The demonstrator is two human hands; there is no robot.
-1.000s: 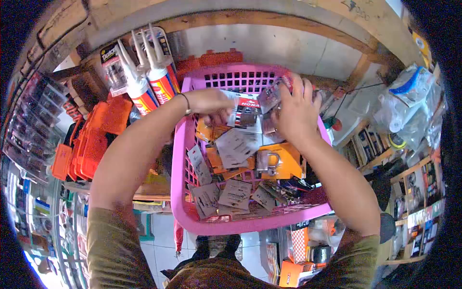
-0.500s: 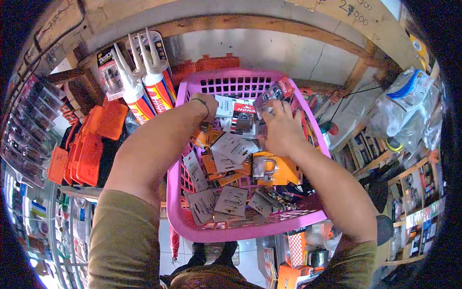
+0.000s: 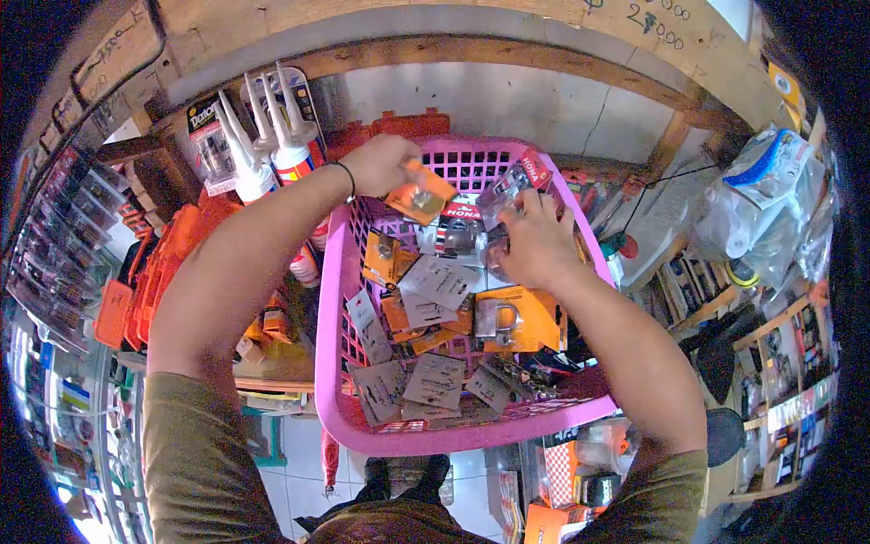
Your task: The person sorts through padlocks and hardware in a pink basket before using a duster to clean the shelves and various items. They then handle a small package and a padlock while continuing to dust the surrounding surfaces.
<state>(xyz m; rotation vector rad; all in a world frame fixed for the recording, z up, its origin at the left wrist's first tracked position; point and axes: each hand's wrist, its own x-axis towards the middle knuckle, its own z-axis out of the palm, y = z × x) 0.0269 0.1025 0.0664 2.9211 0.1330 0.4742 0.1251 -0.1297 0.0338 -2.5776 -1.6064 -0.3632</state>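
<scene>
My left hand (image 3: 379,164) pinches a small orange padlock card (image 3: 420,194) in a closed grip, raised above the far left corner of the pink basket (image 3: 328,363). My right hand (image 3: 535,242) presses down on clear-packed padlocks (image 3: 504,186) at the far end; I cannot tell whether its grip closes, as the fingertips are hidden. Below both hands, the basket holds grey cards (image 3: 438,379) and an orange-carded padlock (image 3: 509,317).
</scene>
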